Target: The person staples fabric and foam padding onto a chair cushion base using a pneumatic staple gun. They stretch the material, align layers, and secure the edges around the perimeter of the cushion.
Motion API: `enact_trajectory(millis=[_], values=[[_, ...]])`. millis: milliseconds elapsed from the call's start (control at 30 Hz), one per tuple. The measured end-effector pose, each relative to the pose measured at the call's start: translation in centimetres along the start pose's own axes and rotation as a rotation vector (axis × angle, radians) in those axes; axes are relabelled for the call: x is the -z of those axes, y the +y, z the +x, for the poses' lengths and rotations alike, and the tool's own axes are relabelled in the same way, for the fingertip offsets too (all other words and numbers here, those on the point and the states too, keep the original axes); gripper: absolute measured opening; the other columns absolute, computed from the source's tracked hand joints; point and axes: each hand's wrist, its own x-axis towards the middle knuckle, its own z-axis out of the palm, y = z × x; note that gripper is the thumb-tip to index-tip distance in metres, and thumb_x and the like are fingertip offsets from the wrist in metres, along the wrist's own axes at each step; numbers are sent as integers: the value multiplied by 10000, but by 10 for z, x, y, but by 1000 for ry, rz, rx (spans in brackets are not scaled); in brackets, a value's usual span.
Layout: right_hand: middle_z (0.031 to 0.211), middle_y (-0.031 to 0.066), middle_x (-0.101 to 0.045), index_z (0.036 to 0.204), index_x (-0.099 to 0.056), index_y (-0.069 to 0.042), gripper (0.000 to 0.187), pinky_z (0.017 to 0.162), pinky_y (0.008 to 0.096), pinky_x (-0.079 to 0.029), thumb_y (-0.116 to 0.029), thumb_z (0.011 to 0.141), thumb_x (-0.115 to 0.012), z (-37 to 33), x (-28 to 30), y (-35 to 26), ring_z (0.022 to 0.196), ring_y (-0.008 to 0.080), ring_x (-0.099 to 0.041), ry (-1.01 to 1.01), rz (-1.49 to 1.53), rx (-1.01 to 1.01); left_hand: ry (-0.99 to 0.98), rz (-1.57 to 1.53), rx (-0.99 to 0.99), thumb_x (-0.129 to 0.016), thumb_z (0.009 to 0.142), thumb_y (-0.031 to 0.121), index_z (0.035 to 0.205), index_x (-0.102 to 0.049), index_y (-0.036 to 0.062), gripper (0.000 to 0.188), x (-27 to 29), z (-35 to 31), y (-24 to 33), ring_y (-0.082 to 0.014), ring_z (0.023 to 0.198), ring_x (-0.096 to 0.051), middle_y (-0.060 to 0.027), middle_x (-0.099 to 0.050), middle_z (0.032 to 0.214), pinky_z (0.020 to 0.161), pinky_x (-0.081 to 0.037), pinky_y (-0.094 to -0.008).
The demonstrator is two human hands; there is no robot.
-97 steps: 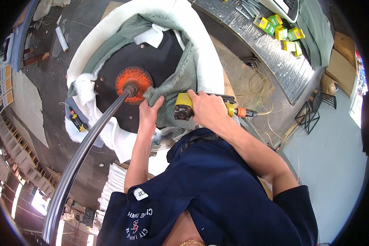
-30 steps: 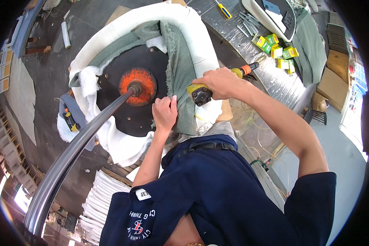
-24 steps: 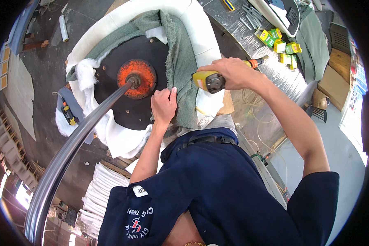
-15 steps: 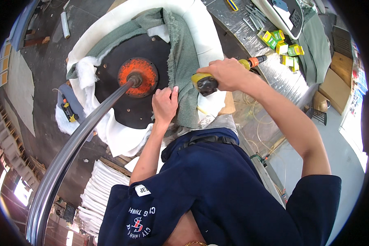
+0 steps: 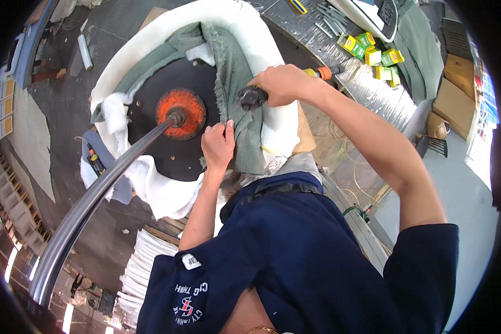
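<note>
My right hand (image 5: 288, 84) is wrapped round a yellow and black staple gun (image 5: 253, 98), whose dark nose hovers over or touches the green fabric (image 5: 247, 136); I cannot tell which. An orange hose coupling (image 5: 328, 72) sticks out behind that hand. My left hand (image 5: 217, 146) is closed on the fabric's edge, thumb up, beside the black underside panel (image 5: 150, 89) of an upturned white padded seat (image 5: 273, 53). An orange round flange (image 5: 197, 114) sits on the panel, with a shiny metal pole (image 5: 106, 181) rising from it toward me.
Yellow-green boxes (image 5: 350, 45) and metal strips (image 5: 334, 25) lie on the silvery table at the upper right. White wadding (image 5: 164, 189) hangs from the seat's near side. A second yellow-black tool (image 5: 96, 163) lies at left, and stacked white cloths (image 5: 142, 273) below.
My right hand has brought the staple gun left, over the green fabric near my left hand. My left hand keeps its hold on the fabric's edge. The whole view has shifted slightly.
</note>
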Motion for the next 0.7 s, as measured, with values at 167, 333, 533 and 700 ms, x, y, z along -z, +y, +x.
enact_trajectory(millis=[167, 333, 533, 700], values=[[1034, 170, -751, 1307, -675, -250, 516, 842, 494, -575, -151, 801, -655, -36, -22, 48, 977, 391, -715, 305, 321, -71, -161, -29, 128, -685, 963, 236, 785, -553, -1, 324, 27, 18, 13, -419, 762, -578, -209, -585, 778, 684, -471, -484], [1069, 201, -737, 1343, -661, -167, 630, 876, 452, -569, -118, 727, -783, -41, -16, 50, 1012, 407, -696, 234, 474, -192, 76, -316, 204, -830, 824, 401, 1226, -604, -12, 619, 38, 120, 37, -344, 932, -660, -193, -674, 1051, 846, -529, -431], [1076, 201, -730, 1334, -648, -111, 629, 907, 456, -558, -131, 723, -795, -37, -7, 60, 1037, 400, -686, 205, 460, -125, 3, 209, 264, -690, 904, 550, 1004, -684, 64, 496, 29, 232, 58, -366, 896, -709, -165, -743, 956, 792, -533, -475], [1034, 219, -726, 1203, -684, -39, 505, 889, 446, -559, -138, 722, -801, -9, 24, 72, 1010, 398, -693, 212, 397, -71, 109, 168, 155, -677, 943, 433, 821, -638, 66, 389, 21, 239, 25, -372, 784, -675, -127, -701, 819, 702, -504, -494]])
